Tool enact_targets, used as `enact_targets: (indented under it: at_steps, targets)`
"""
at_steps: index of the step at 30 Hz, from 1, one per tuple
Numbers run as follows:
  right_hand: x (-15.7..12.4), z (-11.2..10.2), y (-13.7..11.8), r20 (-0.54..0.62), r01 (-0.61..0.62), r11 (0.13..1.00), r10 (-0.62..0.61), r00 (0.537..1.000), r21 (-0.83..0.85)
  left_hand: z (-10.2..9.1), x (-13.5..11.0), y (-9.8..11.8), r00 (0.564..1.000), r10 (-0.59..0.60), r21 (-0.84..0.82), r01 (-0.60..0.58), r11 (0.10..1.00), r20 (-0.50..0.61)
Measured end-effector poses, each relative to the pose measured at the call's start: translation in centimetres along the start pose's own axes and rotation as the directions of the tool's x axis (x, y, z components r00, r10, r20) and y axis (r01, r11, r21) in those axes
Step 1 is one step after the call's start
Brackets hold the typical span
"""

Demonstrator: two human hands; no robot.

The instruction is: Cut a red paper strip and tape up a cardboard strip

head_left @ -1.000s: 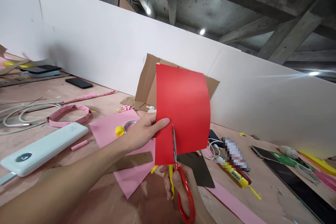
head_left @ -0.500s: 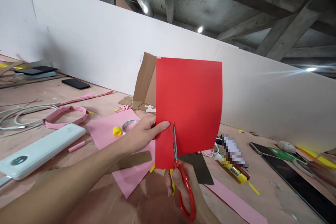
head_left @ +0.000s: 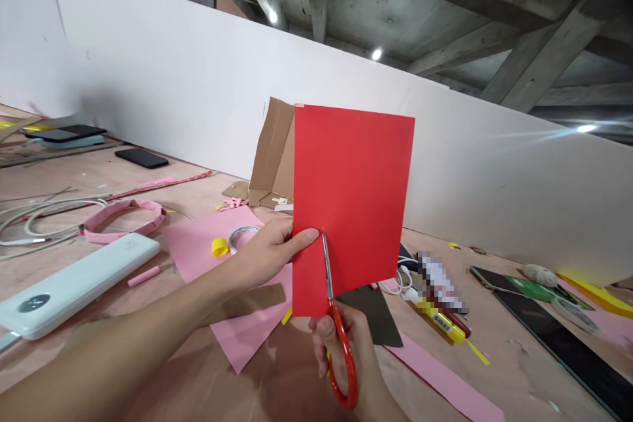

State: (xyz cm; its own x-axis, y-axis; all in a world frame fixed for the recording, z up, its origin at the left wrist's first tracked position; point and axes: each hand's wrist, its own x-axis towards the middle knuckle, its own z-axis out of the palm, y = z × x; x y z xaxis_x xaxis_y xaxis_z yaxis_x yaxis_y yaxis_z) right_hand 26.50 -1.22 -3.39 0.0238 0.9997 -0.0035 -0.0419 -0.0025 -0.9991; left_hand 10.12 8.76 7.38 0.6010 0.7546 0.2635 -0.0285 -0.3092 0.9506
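Note:
A sheet of red paper (head_left: 353,178) stands upright in the air in front of me. My left hand (head_left: 270,247) pinches its left edge, thumb on the near face and fingers hidden behind. My right hand (head_left: 349,349) is closed round the red-handled scissors (head_left: 342,356). Their blades point up and lie in a cut running from the paper's lower edge, the tip close to my left thumb. The blades look nearly closed. Below the paper lie a pink paper sheet (head_left: 237,349), a tape roll (head_left: 242,237) and a yellow paper curl (head_left: 219,247).
A white power bank (head_left: 93,280), a pink paper ring (head_left: 123,219) and white cables (head_left: 44,217) lie left. Cardboard (head_left: 271,151) leans behind the paper. Right are a yellow tube (head_left: 440,320), a pink strip (head_left: 445,379) and a long black panel (head_left: 558,343). A white board (head_left: 188,86) stands behind.
The scissor blades have closed further and their handles swung slightly left. The paper's right part has shifted a little left. The other person's hand at far right has left the view.

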Motion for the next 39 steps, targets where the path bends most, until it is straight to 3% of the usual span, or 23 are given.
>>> enact_targets:
  at_steps: [6,20,25,31,39]
  targets:
    - [-0.2,-0.3,-0.4,0.007,-0.02,1.0,0.02,1.0,-0.016,0.0,0.0,0.0,1.0,-0.005,0.007,0.005,1.0,-0.005]
    - [-0.5,-0.5,-2.2,0.018,0.102,0.993,-0.101,0.995,-0.059,1.6,-1.0,0.7,0.992,-0.117,-0.061,0.12,0.991,0.052]
    - [-0.4,-0.4,-2.3,0.005,0.102,0.991,-0.102,0.995,-0.081,1.5,-0.9,0.6,0.995,-0.097,-0.067,0.099,0.993,0.032]
    - [-0.4,-0.1,-2.0,-0.019,0.091,0.992,-0.093,0.996,-0.087,1.2,-0.4,0.3,0.993,-0.001,-0.017,-0.001,1.0,-0.115]
    - [-0.2,0.1,-1.6,-0.058,0.095,0.993,-0.098,0.993,-0.068,1.1,-0.5,0.1,0.999,-0.005,-0.007,0.005,1.0,-0.052]
